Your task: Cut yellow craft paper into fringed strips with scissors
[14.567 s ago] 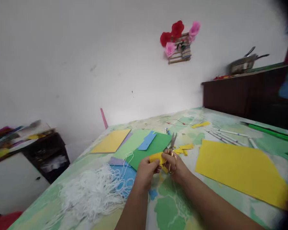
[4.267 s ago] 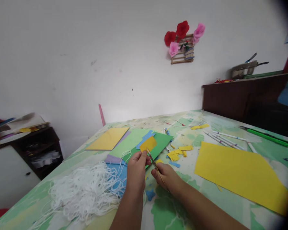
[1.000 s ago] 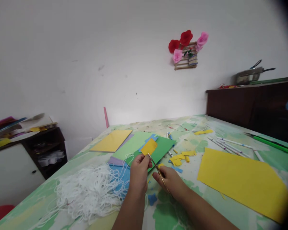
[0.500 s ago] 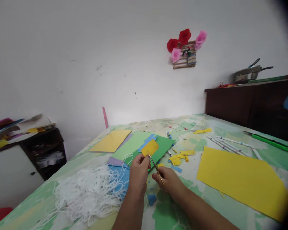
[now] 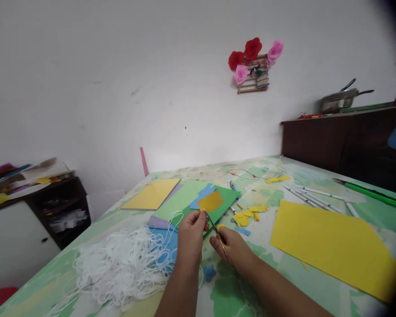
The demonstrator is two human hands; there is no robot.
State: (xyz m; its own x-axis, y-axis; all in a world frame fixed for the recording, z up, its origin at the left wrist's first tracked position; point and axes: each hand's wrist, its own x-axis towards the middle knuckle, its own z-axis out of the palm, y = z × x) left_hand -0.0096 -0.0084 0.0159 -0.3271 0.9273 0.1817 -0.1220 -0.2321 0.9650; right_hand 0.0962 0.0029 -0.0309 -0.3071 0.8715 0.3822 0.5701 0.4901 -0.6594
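Note:
Between thumb and fingers, my left hand [image 5: 192, 231] pinches a small yellow paper piece [image 5: 211, 201] by its lower edge. My right hand [image 5: 232, 246] is closed around the handles of a pair of scissors [image 5: 215, 228], whose blades point up and left to the paper's lower edge, close to my left fingertips. Whether the blades are apart cannot be made out. Beneath the held piece lie green sheets [image 5: 181, 198] and a blue cut paper [image 5: 203, 193]. A small blue cutout [image 5: 209, 273] rests on the tablecloth below my hands.
A tangled heap of white string [image 5: 119, 268] lies at the left. Yellow scraps [image 5: 246, 216] are right of my hands, beyond them a large yellow sheet [image 5: 330, 246] and white markers [image 5: 313, 198]. A green pen-like item [image 5: 376, 196] lies near the dark cabinet [image 5: 317, 141].
The yellow piece has turned slightly and shifted a little to the right in my left hand's pinch. The scissors stay at its lower edge; both hands have barely moved.

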